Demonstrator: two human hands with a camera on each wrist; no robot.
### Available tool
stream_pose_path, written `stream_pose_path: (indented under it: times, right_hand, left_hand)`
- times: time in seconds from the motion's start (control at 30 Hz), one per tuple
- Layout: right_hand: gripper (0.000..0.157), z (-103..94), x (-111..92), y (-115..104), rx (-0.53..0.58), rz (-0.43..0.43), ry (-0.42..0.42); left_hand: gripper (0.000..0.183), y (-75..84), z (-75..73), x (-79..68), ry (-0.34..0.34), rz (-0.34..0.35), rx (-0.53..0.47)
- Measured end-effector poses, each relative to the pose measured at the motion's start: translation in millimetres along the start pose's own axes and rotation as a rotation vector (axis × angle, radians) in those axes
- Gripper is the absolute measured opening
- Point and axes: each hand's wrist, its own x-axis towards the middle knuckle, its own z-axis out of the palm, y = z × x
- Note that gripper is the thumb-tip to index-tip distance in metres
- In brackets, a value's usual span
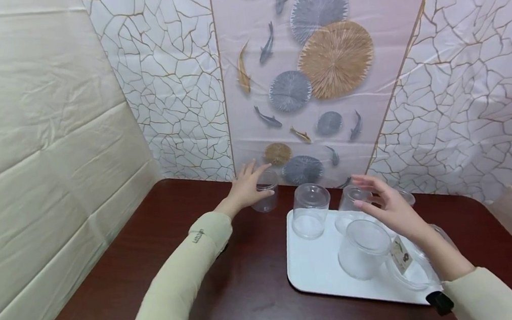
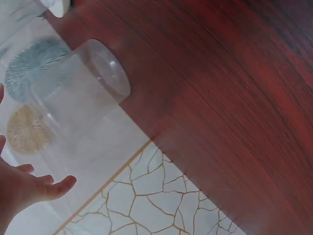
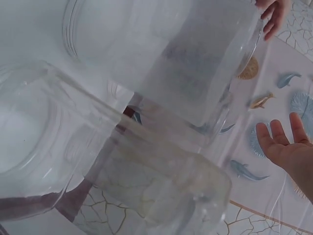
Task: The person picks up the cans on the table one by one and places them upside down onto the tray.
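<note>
My left hand (image 1: pixel 245 187), fingers spread, is beside a clear plastic jar (image 1: pixel 265 200) that stands on the table near the back wall. In the left wrist view, a gap shows between this hand (image 2: pixel 24 188) and the jar (image 2: pixel 78 81). Over the white tray (image 1: pixel 311 269), my right hand (image 1: pixel 390 209) hovers with parted fingers and nothing in it. Nearest to it is a clear jar (image 1: pixel 346 208) at the tray's back. Another jar (image 1: pixel 311 211) stands at the back left, and a wider one (image 1: pixel 364 252) sits in front. The right wrist view shows the right hand (image 3: pixel 293 152) with fingers extended.
On the tray's right side lies a clear round container (image 1: pixel 415 283) beside a printed card (image 1: pixel 400 255). More clear plastic shows behind the right forearm, partly hidden. A patterned cloth wall (image 1: pixel 182 95) rises behind the dark red wooden table (image 1: pixel 250 303); a cream cloth (image 1: pixel 54 147) hangs at left.
</note>
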Motion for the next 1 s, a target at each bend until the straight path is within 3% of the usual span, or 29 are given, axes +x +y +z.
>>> stream_pose_path:
  times: [0.13,0.37,0.63,0.8,1.0]
  right_hand:
    - [0.052,2.2,-4.3,1.4,0.003,-0.01,-0.011]
    - [0.051,1.0,-2.5,0.8,-0.004,-0.044,-0.011]
    - [0.051,1.5,-5.5,2.0,-0.004,-0.043,-0.015]
    - [0.051,2.6,-4.7,3.9,0.0,-0.039,-0.015]
    - [0.051,2.9,-2.2,1.8,0.008,-0.043,-0.005]
  left_hand:
    - [0.071,5.9,7.3,10.2,-0.04,0.007,0.013]
    - [0.071,10.1,1.4,30.1,0.019,0.024,0.046]
    - [0.066,16.3,6.6,42.4,-0.083,0.055,0.186]
    - [0.063,17.7,12.9,45.3,-0.129,-0.001,0.157]
    - [0.064,15.7,15.2,46.1,-0.137,-0.079,0.125]
